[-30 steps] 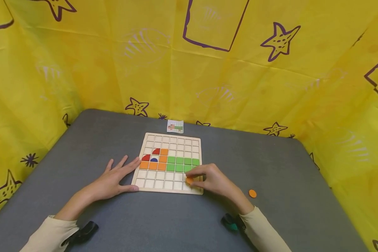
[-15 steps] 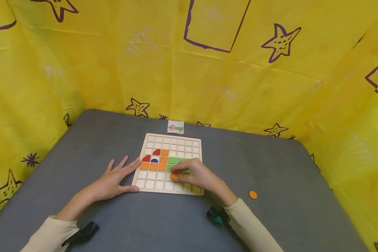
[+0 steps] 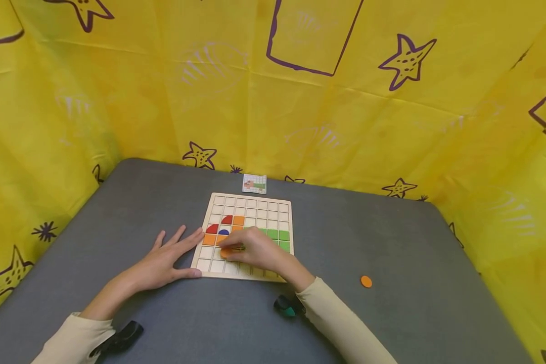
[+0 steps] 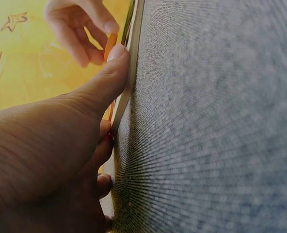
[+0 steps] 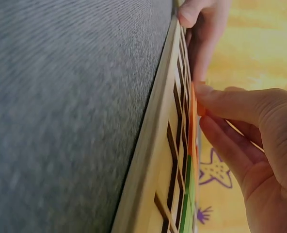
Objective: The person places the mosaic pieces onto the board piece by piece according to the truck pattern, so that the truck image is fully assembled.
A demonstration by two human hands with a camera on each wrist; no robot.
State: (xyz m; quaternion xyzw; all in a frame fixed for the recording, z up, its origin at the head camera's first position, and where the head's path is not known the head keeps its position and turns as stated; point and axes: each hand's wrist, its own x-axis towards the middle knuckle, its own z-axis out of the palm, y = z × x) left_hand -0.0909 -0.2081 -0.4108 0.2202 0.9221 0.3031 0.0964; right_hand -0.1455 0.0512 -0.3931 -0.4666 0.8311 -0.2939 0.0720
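A wooden grid board (image 3: 262, 214) lies on the grey table. My left hand (image 3: 156, 264) is spread flat at its left side, thumb and fingertips touching the edge. Between thumb and fingertips my right hand (image 3: 260, 250) pinches an orange piece (image 3: 225, 253), low over the board's left half. The left wrist view also shows this orange piece (image 4: 110, 46) at the right fingertips. Red quarter-round tiles (image 3: 212, 229), a blue-and-white tile (image 3: 224, 230), orange square tiles (image 3: 209, 239) and green square tiles (image 3: 284, 235) sit in the grid. My right hand hides part of them.
An orange disc (image 3: 366, 281) lies on the table to the right of the board. Behind the board is a small picture card (image 3: 255, 184) with a coloured grid design. A yellow patterned cloth (image 3: 336, 106) hangs around the table's back and sides.
My right hand has moved left across the board with the orange piece, from its right side to its left half. My left hand has stayed in place.
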